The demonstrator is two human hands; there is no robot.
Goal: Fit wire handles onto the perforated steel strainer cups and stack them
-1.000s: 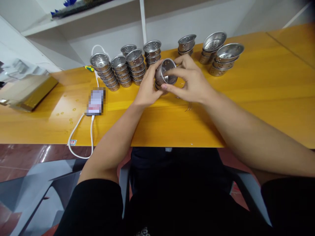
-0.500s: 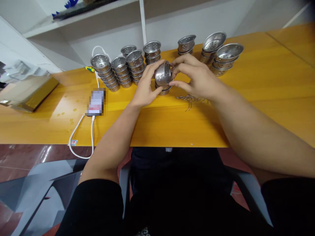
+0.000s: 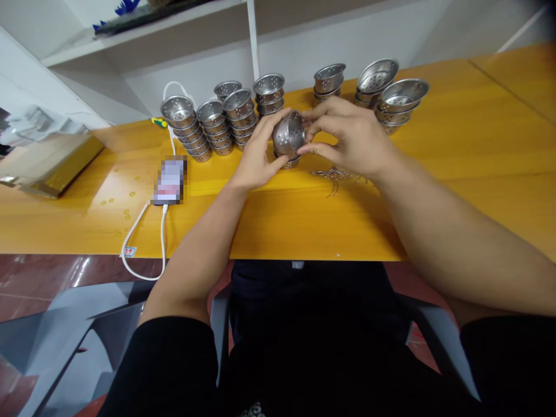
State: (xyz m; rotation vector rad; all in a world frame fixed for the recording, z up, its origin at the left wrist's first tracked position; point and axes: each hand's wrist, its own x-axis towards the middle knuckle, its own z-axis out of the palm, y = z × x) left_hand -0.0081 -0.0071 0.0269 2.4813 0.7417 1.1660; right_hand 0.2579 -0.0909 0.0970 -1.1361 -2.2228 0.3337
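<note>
My left hand (image 3: 257,157) grips a small perforated metal cup (image 3: 284,136), its fingers over the top and the thumb below. The cup is tilted on its side, with its rim toward my right hand (image 3: 343,136). My right fingers are pinched at that rim around a thin curved wire, mostly hidden by the fingertips. Below the held cup, another perforated cup (image 3: 292,163) stands on the table, partly covered. Several loose curved wires (image 3: 334,174) lie in a small heap under my right hand.
Stacked perforated cups (image 3: 212,127) stand at the back left, with more stacks (image 3: 393,110) at the back right. A phone (image 3: 170,180) with a white cable (image 3: 125,243) lies on the yellow table (image 3: 304,220). At the far left is a cardboard box (image 3: 56,165); white shelving (image 3: 195,49) rises behind.
The held cup has turned slightly in my hands, its rim swinging a little toward me. My right fingers have shifted slightly at the rim; my left hand keeps its grip.
</note>
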